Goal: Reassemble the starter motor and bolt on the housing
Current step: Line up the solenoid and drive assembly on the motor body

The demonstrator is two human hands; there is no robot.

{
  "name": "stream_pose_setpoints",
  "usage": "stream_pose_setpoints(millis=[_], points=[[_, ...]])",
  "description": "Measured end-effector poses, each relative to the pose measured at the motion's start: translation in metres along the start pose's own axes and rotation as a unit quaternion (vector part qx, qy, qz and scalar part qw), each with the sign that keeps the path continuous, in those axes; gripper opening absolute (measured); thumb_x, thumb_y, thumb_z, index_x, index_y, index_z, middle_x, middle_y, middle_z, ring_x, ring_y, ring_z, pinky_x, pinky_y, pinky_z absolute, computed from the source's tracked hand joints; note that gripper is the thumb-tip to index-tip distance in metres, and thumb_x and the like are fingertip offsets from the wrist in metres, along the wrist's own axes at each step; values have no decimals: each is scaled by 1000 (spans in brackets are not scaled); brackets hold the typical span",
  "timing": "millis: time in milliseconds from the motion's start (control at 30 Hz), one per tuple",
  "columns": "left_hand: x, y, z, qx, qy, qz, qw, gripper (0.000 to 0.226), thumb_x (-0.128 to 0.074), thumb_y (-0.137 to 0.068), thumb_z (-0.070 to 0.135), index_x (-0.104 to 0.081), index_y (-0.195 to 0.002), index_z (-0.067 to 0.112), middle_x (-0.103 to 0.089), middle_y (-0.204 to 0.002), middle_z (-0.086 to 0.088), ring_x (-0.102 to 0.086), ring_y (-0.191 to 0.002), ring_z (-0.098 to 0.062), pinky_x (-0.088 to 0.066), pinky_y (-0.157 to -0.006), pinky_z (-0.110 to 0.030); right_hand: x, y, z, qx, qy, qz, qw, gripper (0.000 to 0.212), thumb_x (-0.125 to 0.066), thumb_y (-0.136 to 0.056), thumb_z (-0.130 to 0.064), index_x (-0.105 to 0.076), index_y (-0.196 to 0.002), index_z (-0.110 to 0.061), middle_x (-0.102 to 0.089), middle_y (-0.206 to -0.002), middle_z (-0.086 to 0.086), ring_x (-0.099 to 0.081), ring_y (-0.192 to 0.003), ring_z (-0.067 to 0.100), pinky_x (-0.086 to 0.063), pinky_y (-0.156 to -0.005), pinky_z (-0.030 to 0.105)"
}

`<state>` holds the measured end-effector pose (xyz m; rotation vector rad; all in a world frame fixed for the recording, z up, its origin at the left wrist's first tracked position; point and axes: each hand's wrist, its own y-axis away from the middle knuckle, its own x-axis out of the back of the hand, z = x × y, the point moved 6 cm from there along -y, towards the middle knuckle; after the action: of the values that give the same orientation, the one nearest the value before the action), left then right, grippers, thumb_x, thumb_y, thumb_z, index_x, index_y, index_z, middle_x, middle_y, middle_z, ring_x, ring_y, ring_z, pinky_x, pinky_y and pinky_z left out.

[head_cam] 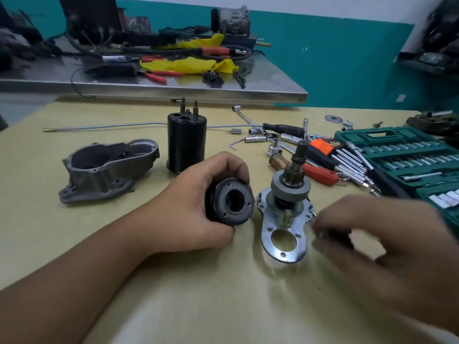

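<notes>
Gripping a black round part (229, 203) on its side, your left hand (198, 204) curls fingers over the top and thumb underneath, its open bore facing right, low over the table (173, 281). Just right of it the drive shaft (289, 184) stands upright on its shiny plate (284, 234), which lies flat on the table. Your right hand (380, 234) is blurred beside that plate, fingers bent toward it; you cannot tell whether it holds anything. Behind your left hand the black motor body (186, 142) stands upright, studs on top. The grey housing (106, 167) lies well to the left, open side up. To the right sit loose sockets (255, 139), hex keys (330, 152) and a green socket case (407, 157).
</notes>
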<state>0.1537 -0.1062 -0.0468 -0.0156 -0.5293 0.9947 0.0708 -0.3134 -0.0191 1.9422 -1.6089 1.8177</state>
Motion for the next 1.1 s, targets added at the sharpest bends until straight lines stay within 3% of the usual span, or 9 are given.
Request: stream_pose_setpoints(millis=[167,267,433,500,567,700,800,933,1100], points=[[2,1,0,-1,22,10,1000,59,-73,-63,-11,-57,-111,20,-68,-110,-11,-70,-105,-28,-60,-90,-47,-33,5,-9,44,110,-168,979,33,-72,-86,-4,-74,-117,-17,-66,-92,0,-63,-69,27,-53,-51,37],[4,2,-1,5,45,13,999,59,-74,-63,-10,-56,-112,17,-71,-113,-11,-70,-110,-28,-60,-91,-41,-44,-6,-17,33,200,-218,955,31,-71,-81,-3,-74,-109,-14,-63,-82,4,-59,-57,31,-51,-42,38],[11,2,-4,19,66,26,997,59,-72,-66,-23,-52,-113,8,-75,-111,-8,-71,-109,-21,-56,-86,-25,-71,-24,-21,-15,256,-313,915,36,-40,-102,-11,-43,-136,-23,-46,-113,2,-55,-92,29,-53,-78,40],[15,3,-5,25,76,41,996,59,-72,-66,-21,-51,-111,9,-76,-110,-6,-72,-105,-18,-55,-82,-22,-69,-34,-19,-40,248,-294,922,35,-37,-106,-16,-42,-140,-26,-47,-122,-1,-56,-104,27,-52,-87,40],[20,3,-6,33,74,64,995,59,-74,-65,-19,-51,-111,10,-77,-108,-4,-73,-102,-17,-56,-81,-21,-61,-42,-16,-54,224,-249,941,31,-40,-106,-17,-56,-132,-24,-55,-119,-1,-60,-104,25,-52,-87,40],[26,2,-10,47,60,106,991,58,-80,-60,-5,-56,-109,15,-77,-108,-5,-74,-102,-18,-59,-86,-29,-38,-51,-11,-30,179,-67,981,17,-63,-87,-11,-78,-91,-4,-71,-78,10,-68,-65,34,-59,-58,41],[20,2,-10,42,34,112,992,60,-92,-61,4,-63,-113,19,-77,-107,-1,-74,-100,-14,-59,-90,-28,-25,-56,-6,-24,189,6,982,16,-64,-85,-9,-78,-88,-1,-70,-73,10,-67,-61,31,-55,-61,35],[0,2,-5,25,3,133,991,63,-91,-63,37,-70,-121,23,-76,-102,4,-73,-99,-8,-56,-89,-23,-14,-61,1,-56,191,62,978,15,-63,-87,-6,-76,-85,0,-69,-70,11,-63,-63,30,-39,-64,30],[-22,1,-9,56,72,170,981,68,-84,-69,39,-56,-131,32,-76,-87,4,-71,-80,-5,-54,-73,-20,-17,-60,-9,-43,170,80,981,15,-66,-87,-11,-75,-78,-4,-65,-65,8,-60,-59,27,-43,-60,33]])
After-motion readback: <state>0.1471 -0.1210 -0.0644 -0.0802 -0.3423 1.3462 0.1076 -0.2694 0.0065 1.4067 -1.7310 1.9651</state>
